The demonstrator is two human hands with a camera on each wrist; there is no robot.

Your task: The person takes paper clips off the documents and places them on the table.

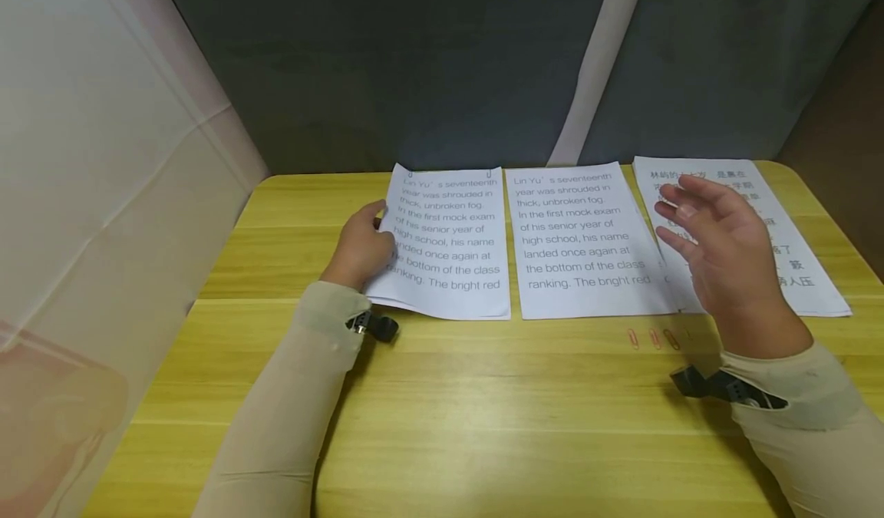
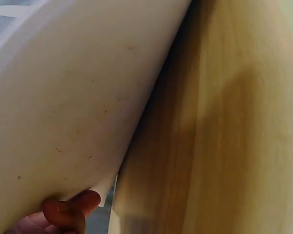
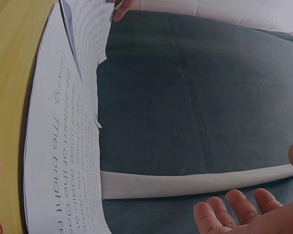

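Nearest on the yellow worktop [image 1: 483, 395], three pink paper clips [image 1: 652, 339], just before the middle sheet [image 1: 587, 242]. Left of that sheet, a clipped stack of pages [image 1: 449, 245], its left edge lifted and pinched in the left hand [image 1: 359, 249], grip closed on paper. Right of the middle sheet, the right hand [image 1: 718, 249] hovering with fingers spread, grip holding nothing, above a Chinese-text sheet [image 1: 794, 272]. Farthest back, a grey curtain [image 1: 428, 57].

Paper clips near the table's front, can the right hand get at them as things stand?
Probably yes. The right hand hovers open above the right sheet, holding nothing, and the paper clips lie bare on the table just below it, with nothing between.
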